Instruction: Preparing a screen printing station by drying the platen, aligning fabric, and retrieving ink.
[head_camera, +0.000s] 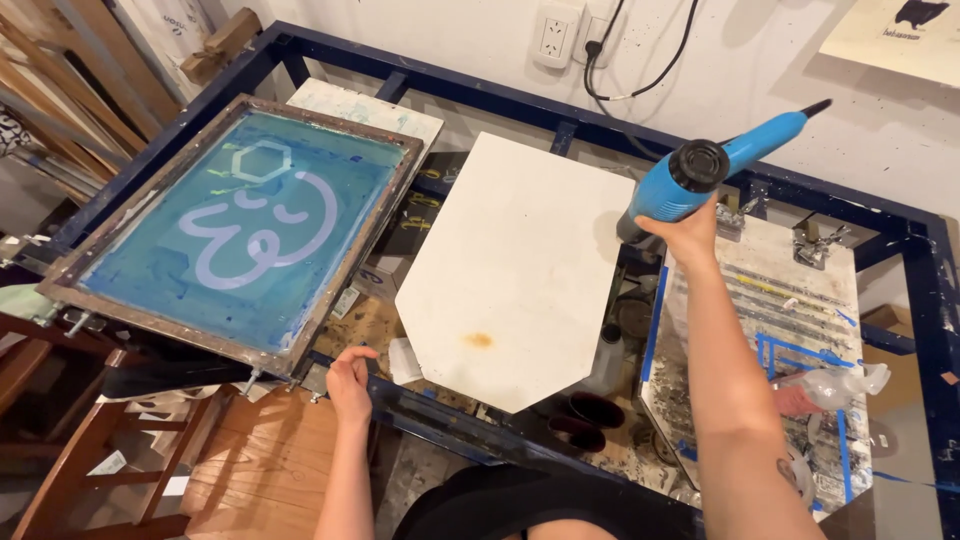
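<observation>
My right hand grips a blue heat gun by its handle, holding it above the right edge of a white printing board with a small orange stain. The gun's black cord runs up to a wall socket. My left hand rests with curled fingers at the near corner of a wooden-framed printing screen. Its blue-green mesh shows a pale looping design and a hexagon, and it sits tilted to the left of the board.
A dark blue metal frame surrounds the work area. A second board with blue tape and ink smears lies at right, a clear plastic bottle on it. Wooden frames lean at far left, a wooden stool stands below.
</observation>
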